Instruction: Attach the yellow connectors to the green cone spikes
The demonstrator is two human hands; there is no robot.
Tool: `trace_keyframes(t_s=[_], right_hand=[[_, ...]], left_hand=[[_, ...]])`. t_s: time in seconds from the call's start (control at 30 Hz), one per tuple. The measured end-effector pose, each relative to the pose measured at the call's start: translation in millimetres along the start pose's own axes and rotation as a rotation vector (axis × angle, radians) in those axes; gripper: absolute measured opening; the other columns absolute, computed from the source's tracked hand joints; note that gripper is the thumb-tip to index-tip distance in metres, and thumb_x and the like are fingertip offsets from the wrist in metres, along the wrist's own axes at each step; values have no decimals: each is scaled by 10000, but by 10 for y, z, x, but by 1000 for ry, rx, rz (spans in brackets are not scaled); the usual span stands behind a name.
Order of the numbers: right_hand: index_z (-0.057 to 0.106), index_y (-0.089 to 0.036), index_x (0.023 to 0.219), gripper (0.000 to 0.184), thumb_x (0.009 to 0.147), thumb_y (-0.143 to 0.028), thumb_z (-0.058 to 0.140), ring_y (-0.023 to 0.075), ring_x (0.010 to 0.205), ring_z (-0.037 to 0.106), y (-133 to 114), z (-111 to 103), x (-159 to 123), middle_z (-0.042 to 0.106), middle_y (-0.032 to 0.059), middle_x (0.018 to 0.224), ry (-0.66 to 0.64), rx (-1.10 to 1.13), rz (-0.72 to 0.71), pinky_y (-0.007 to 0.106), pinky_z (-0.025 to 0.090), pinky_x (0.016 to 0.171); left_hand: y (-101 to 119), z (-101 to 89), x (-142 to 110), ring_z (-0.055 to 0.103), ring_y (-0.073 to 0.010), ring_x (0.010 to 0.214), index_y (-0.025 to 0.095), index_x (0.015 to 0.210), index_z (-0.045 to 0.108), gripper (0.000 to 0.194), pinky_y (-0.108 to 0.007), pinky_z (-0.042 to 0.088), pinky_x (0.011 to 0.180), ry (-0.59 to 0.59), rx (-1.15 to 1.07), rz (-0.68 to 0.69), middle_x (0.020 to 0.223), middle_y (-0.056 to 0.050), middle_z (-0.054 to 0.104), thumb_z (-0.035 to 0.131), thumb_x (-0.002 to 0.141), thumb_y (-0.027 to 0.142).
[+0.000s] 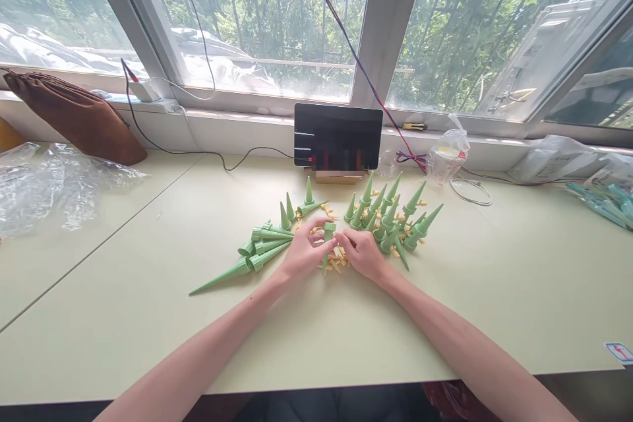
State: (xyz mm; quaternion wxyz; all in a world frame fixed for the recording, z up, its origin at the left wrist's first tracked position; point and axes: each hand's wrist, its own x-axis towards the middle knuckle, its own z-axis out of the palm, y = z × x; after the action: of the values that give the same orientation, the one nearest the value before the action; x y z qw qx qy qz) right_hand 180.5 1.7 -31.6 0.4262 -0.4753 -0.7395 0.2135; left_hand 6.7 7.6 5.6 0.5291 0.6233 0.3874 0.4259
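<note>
My left hand (305, 252) pinches a green plastic cone spike (327, 244) by its wide end, tip pointing down. My right hand (363, 254) is closed at the same spike's top, fingers pinched on something small I cannot make out. Small yellow plastic pieces (337, 265) lie scattered under both hands. A row of green spikes lying flat (262, 247) sits to the left. Several upright green spikes (390, 214) stand to the right.
A dark tablet (338, 138) leans on a stand at the back. A brown pouch (74, 115) and clear plastic sheet (49, 188) lie far left. A tied plastic bag (448, 155), a white cable (472, 191) and teal items (606, 203) are at the right. The table (148, 316) edge is near me.
</note>
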Motion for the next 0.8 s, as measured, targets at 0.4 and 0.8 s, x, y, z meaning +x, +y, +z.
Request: trace_keyframes(t_s=[0.4,0.8], right_hand=[[445,-187,585,568,1016,-535,326,100,496,400,0,-10,6,450,-25,520,-30,-13,24,244,308,535],[519,-184,695,446,1005,-482,397,94,504,380,-47,-36,4,464,-42,562,-22,1,12,229,305,524]], left_hand=[[-19,6,2,697,-193,872,175,1156,615,486,-320,619,745,-20,3,16,1230,-106,600,765,754,404],[-68,-15,22,677,-159,800,178,1173,613,493,-279,597,686,0,-91,-37,1107,-85,635,782,753,376]])
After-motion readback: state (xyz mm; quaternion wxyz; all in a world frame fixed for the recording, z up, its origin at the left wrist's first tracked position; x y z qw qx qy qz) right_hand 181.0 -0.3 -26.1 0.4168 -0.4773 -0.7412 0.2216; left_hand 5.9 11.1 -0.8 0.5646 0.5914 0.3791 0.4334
